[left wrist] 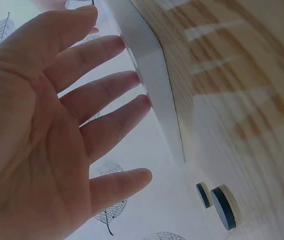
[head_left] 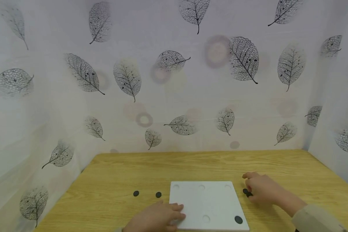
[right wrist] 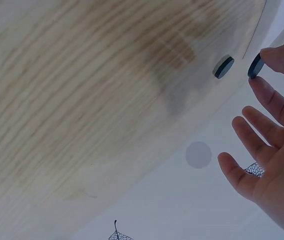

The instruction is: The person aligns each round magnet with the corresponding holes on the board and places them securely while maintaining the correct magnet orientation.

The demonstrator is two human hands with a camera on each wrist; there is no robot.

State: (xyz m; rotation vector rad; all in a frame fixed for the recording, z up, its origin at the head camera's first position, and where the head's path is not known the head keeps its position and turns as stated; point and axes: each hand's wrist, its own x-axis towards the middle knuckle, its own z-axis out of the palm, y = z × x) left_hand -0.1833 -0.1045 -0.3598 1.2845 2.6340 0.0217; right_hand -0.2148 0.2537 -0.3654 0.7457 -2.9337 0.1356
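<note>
Here, to the right of the white board (head_left: 203,203) on the worktop (head_left: 162,167), the right hand (head_left: 266,190) pinches a dark disc (right wrist: 255,66) between thumb and forefinger, just beside a second disc (right wrist: 223,67) lying on the wood. The left hand (head_left: 159,216), fingers extended and grasping nothing, touches the board at its left edge, toward the near corner, with two further discs (head_left: 158,194) lying left of the board. One seated disc (head_left: 238,220) occupies the board's near right corner, while shallow round recesses (head_left: 201,187) show along its far edge and mid near edge.
</note>
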